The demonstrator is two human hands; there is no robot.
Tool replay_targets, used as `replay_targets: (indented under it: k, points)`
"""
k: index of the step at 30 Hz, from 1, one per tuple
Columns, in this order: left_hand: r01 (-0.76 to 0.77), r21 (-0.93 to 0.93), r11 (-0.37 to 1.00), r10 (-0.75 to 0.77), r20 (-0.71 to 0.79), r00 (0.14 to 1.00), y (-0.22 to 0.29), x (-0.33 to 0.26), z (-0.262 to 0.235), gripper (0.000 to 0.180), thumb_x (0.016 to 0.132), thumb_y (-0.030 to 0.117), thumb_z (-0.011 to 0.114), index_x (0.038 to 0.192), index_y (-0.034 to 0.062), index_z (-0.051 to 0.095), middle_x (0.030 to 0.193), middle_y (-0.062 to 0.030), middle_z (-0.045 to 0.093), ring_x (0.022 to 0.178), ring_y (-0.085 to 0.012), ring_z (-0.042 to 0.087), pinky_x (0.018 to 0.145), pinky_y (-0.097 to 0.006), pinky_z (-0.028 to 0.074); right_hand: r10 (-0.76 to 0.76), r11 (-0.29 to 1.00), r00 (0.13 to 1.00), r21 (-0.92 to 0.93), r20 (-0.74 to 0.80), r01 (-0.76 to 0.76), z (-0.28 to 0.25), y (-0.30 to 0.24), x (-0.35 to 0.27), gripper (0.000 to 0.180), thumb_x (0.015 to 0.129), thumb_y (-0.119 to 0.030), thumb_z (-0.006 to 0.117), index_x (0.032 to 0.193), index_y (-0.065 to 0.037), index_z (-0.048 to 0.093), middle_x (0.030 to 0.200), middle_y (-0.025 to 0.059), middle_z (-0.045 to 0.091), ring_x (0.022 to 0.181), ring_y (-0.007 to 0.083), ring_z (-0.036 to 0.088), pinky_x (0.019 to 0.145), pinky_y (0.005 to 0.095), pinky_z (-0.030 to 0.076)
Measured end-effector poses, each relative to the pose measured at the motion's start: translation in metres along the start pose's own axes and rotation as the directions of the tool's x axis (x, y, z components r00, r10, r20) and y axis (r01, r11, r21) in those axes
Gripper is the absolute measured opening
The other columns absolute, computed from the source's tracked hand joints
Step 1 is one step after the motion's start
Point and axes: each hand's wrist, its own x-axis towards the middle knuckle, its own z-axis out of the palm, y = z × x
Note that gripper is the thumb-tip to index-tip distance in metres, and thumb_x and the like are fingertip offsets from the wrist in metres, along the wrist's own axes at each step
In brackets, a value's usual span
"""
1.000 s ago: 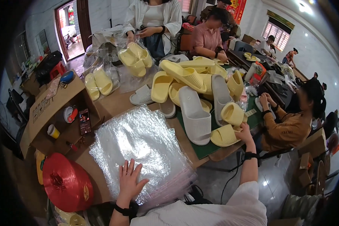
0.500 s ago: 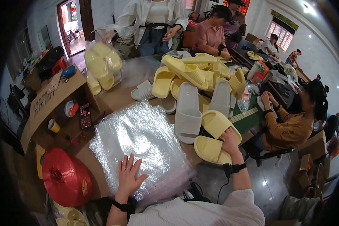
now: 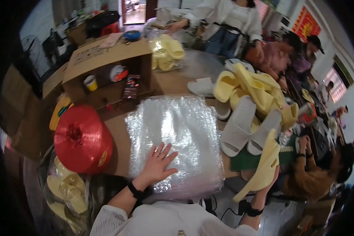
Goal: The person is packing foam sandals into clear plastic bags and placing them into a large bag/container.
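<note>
Flatly, the left hand (image 3: 158, 165) lies spread on clear plastic sheets (image 3: 190, 133) — the right hand (image 3: 266, 190) clasps yellow footwear (image 3: 260, 173).

Head cam (L of pr): wide fisheye, faces down & fwd, table (image 3: 169, 84) close.

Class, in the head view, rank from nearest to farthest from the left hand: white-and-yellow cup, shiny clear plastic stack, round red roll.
1. Shiny clear plastic stack: under the left hand.
2. Round red roll: left of the hand.
3. White-and-yellow cup: inside the brown cardboard box.
</note>
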Motion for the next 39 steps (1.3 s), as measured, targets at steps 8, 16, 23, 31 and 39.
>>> replay_targets:
  k: [8,16,23,31,39]
  points:
    - [0.023,0.039,0.999,-0.022,-0.015,1.0,0.0,-0.004,0.002,0.072,0.09,0.06,0.056,0.147,0.0183,0.044,0.16,-0.0129,0.029,0.149,-0.037,0.019,0.121,-0.054,0.011,0.118,0.974,0.816,-0.226,0.566,0.016,0.168,0.028,-0.034,0.048,0.086,-0.005,0.068,0.129,0.003,0.048,0.12,0.012,0.059,0.105,0.02,0.059,0.09,0.0307,0.047]
    - [0.001,0.108,0.994,-0.001,0.004,1.0,-0.004,-0.004,0.007,0.07,0.091,0.058,0.054,0.14,0.0081,0.05,0.152,-0.018,0.038,0.147,-0.0371,0.021,0.12,-0.054,0.013,0.205,0.719,0.589,-0.529,0.781,0.451,0.2,0.083,-0.017,0.042,0.078,-0.017,0.073,0.11,0.002,0.052,0.101,0.0225,0.052,0.086,0.0395,0.059,0.072,0.0443,0.05]
    - [0.016,0.125,0.992,-0.015,-0.01,1.0,-0.001,0.0,0.008,0.07,0.09,0.06,0.054,0.137,0.0081,0.053,0.153,-0.018,0.036,0.147,-0.0378,0.021,0.119,-0.055,0.014,0.101,0.506,0.717,-0.656,0.69,0.56,0.213,0.102,-0.025,0.032,0.078,-0.018,0.07,0.102,-0.002,0.056,0.095,0.0189,0.057,0.086,0.0423,0.06,0.074,0.0473,0.052]
    - [0.021,0.135,0.991,-0.024,0.018,1.0,-0.001,-0.001,0.007,0.073,0.089,0.061,0.054,0.14,0.0084,0.05,0.154,-0.0188,0.035,0.148,-0.0383,0.019,0.119,-0.056,0.013,0.095,0.62,0.547,-0.479,0.832,0.621,0.2,0.093,-0.009,0.037,0.085,-0.026,0.065,0.108,0.0,0.056,0.105,0.0215,0.055,0.091,0.0434,0.06,0.077,0.0498,0.05]
    - [0.0,0.11,0.994,-0.003,0.025,1.0,0.0,0.0,0.006,0.075,0.089,0.064,0.053,0.139,0.0079,0.051,0.152,-0.0205,0.037,0.147,-0.0398,0.021,0.119,-0.056,0.012,0.123,0.681,0.63,-0.527,0.767,0.508,0.207,0.109,-0.01,0.025,0.088,-0.018,0.063,0.104,0.001,0.058,0.093,0.0222,0.059,0.09,0.0419,0.06,0.076,0.0486,0.049]
